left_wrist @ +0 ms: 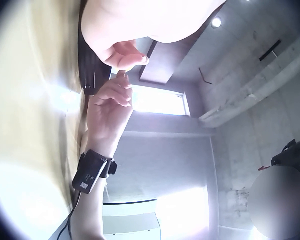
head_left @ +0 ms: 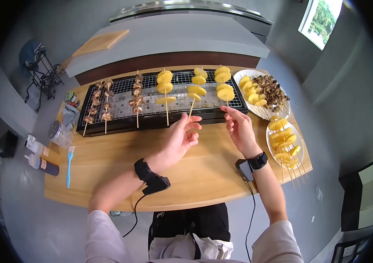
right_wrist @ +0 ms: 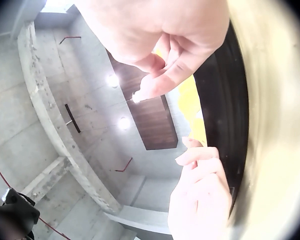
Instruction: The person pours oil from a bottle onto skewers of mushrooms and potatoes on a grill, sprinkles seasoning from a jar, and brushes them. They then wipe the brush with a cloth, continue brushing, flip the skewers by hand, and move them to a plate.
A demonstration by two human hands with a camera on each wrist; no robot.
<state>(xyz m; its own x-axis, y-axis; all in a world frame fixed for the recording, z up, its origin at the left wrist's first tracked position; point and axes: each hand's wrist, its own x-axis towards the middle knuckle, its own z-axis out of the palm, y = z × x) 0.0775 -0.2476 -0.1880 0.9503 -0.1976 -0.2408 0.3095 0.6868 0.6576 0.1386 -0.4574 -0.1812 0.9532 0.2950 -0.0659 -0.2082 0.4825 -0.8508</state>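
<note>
In the head view, a black grill (head_left: 151,120) with a wire mesh top spans the back of the table. Skewers of yellow potato slices lie across its right half. My left hand (head_left: 177,140) holds the bare stick end of one potato skewer (head_left: 196,90), over the grill's front edge. The right hand (head_left: 241,131) pinches the stick of the rightmost potato skewer (head_left: 225,93) between thumb and forefinger. A third potato skewer (head_left: 165,87) lies left of these. Further left are mushroom skewers (head_left: 137,101). In both wrist views the fingers hide most of the sticks.
At the right stand a plate (head_left: 263,115) of potato and mushroom skewers and a nearer plate (head_left: 269,139) of potato skewers. Sauce bottles (head_left: 42,164), a shaker jar (head_left: 61,135) and a blue brush (head_left: 69,168) are at the left. A grey counter (head_left: 173,39) stands behind the table.
</note>
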